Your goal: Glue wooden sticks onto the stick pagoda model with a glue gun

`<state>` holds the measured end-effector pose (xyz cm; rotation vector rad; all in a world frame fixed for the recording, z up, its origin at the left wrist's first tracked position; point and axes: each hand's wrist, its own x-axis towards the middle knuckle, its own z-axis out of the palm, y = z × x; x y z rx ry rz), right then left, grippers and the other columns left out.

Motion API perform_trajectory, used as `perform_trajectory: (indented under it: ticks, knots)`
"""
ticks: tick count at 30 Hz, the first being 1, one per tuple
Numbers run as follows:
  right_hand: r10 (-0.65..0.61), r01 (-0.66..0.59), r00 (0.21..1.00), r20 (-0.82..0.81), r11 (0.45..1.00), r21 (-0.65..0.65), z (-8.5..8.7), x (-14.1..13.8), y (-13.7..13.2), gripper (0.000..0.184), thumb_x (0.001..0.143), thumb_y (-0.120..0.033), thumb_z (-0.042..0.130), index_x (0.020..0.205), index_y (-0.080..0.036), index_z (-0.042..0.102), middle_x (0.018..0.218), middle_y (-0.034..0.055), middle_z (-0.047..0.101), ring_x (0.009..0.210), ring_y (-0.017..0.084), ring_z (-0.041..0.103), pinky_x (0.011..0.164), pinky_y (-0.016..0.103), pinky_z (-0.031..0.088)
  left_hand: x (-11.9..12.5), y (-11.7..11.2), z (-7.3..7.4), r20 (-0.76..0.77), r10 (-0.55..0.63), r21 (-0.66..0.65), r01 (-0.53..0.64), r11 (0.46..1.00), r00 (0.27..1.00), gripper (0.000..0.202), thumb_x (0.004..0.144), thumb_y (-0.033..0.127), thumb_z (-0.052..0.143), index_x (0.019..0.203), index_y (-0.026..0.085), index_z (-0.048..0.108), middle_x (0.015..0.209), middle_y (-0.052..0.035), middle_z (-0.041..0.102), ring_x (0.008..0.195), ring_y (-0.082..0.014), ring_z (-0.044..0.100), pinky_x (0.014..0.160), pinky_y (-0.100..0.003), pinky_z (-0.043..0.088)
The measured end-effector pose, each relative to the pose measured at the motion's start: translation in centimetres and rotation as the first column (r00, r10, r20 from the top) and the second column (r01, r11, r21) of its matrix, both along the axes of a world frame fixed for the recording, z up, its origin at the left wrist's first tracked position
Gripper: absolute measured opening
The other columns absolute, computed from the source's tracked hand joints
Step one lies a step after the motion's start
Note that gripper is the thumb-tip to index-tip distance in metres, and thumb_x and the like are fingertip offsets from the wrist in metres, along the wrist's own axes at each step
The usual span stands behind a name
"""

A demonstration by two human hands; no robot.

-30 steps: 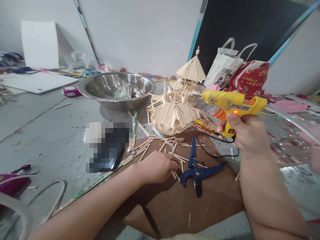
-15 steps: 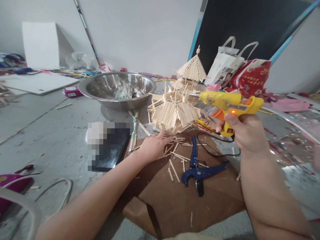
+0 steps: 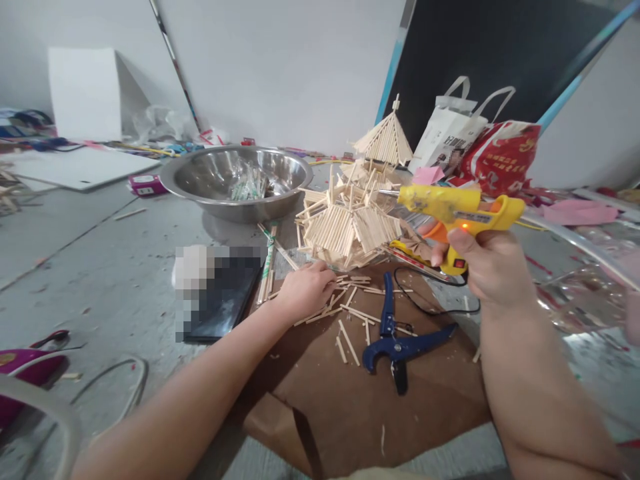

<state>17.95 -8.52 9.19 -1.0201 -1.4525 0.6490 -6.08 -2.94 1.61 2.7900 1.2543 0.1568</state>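
While glue gun (image 3: pixel 440 200) points leftward, basin (image 3: pixel 233 208) holds plastic-wrapped sticks (image 3: pixel 249 187).

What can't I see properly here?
All in the head view:
Whether the left hand holds anything: its back hides it.
Part of the glue gun: behind the right hand.
The dark device, far end: blurred squares.
Purple thing: cut off by the left edge.

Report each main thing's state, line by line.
Yellow plastic glue gun: gripped in right hand, light on.
Blue hooked hand cutter: lying open.
Wide silver metal basin: upright, holding plastic-wrapped bundle.
Brown creased sheet: spread out under cutter.
Pale wooden sticks: loose, scattered.
Pale slatted wooden structure: standing.
Black rectangular device: lying flat.
Left hand: over sticks, grip unclear.
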Motion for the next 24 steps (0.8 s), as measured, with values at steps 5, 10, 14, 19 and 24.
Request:
perform_trajectory:
  ticks: [5,10,14,19,24]
  knots:
    - [-0.005,0.006,1.000,0.025,1.000,-0.018,0.0,-0.1,0.0,0.014,0.075,-0.030,0.053,0.074,-0.018,0.061,0.080,0.0034,0.064,0.042,0.007,0.049,0.043,0.025,0.040,0.7,0.1,-0.2,-0.001,-0.003,-0.036,0.003,0.999,1.000,0.036,0.084,0.033,0.026,0.091,0.022,0.059,0.090,-0.0060,0.052,0.078,-0.0158,0.054,0.060,-0.026,0.040]
    - [-0.007,0.008,0.999,0.031,1.000,-0.020,0.0,-0.1,0.1,0.014,0.073,-0.035,0.054,0.071,-0.022,0.060,0.076,0.0010,0.064,0.041,0.008,0.049,0.043,0.026,0.040,1.5,0.5,0.1,-0.039,0.032,-0.069,-0.035,0.997,0.999,0.032,0.083,0.030,0.029,0.088,0.019,0.058,0.092,-0.0083,0.055,0.076,-0.0176,0.056,0.062,-0.029,0.042]
    - [-0.012,0.012,1.000,0.024,1.000,-0.004,-0.1,-0.1,0.1,0.013,0.073,-0.034,0.054,0.070,-0.023,0.060,0.076,0.0005,0.064,0.041,0.008,0.049,0.041,0.026,0.040,2.4,1.0,0.5,-0.088,0.054,-0.114,-0.064,0.991,0.995,0.027,0.080,0.025,0.034,0.085,0.016,0.059,0.091,-0.0119,0.059,0.079,-0.0215,0.058,0.065,-0.034,0.043]
    - [0.022,-0.022,1.000,-0.002,1.000,-0.016,0.1,-0.3,-0.1,0.012,0.074,-0.032,0.054,0.073,-0.021,0.060,0.077,0.0016,0.064,0.042,0.008,0.050,0.044,0.026,0.041,3.4,1.4,1.0,-0.187,0.067,-0.164,-0.099,0.981,0.980,0.022,0.074,0.016,0.040,0.085,0.012,0.059,0.088,-0.0175,0.063,0.084,-0.0270,0.059,0.067,-0.038,0.044]
    - [0.003,-0.003,1.000,-0.007,1.000,-0.006,0.4,-0.3,-0.3,0.014,0.074,-0.031,0.054,0.073,-0.018,0.059,0.079,0.0027,0.064,0.041,0.008,0.049,0.044,0.026,0.042,3.0,0.6,1.7,-0.187,0.019,-0.167,-0.051,0.985,0.982,0.023,0.074,0.015,0.039,0.089,0.011,0.056,0.091,-0.0176,0.062,0.081,-0.0257,0.059,0.066,-0.037,0.044]
